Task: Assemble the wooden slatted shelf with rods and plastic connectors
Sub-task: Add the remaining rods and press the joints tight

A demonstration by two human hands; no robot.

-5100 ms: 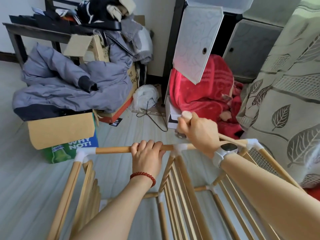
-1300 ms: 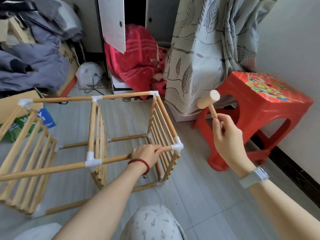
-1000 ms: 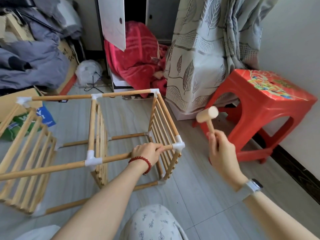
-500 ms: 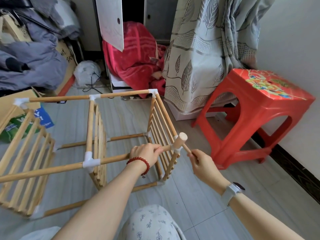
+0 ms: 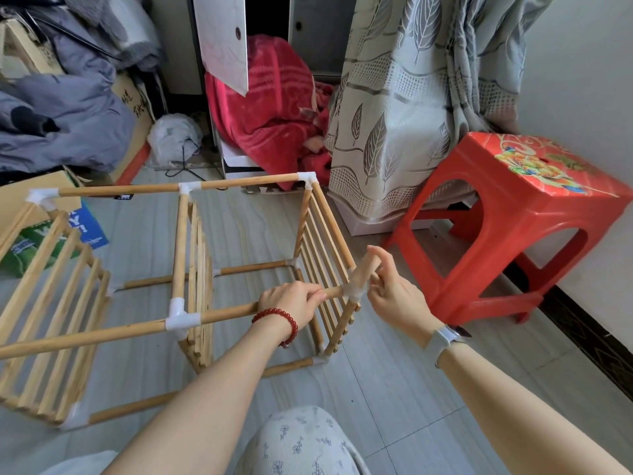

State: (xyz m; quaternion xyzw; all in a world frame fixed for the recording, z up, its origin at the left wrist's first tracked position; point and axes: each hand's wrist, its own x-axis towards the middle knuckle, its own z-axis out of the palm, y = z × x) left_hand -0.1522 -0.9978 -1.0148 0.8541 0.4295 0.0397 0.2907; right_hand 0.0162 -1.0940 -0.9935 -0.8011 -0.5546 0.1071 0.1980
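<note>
Your left hand (image 5: 294, 299) grips the near top rod (image 5: 226, 313); your right hand (image 5: 390, 296) holds the small wooden mallet (image 5: 364, 272) against the near-right corner connector (image 5: 354, 292). The shelf frame (image 5: 185, 255) looks almost complete on the floor, with joints left to seat. A red stool (image 5: 534, 214) stands near right; a curtain (image 5: 411, 97) and red blanket (image 5: 274, 108) lie beyond.

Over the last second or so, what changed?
The right hand swung the small wooden mallet down from beside the red plastic stool onto the white plastic corner connector. The left hand still grips the front wooden rod; the frame hasn't moved.
</note>
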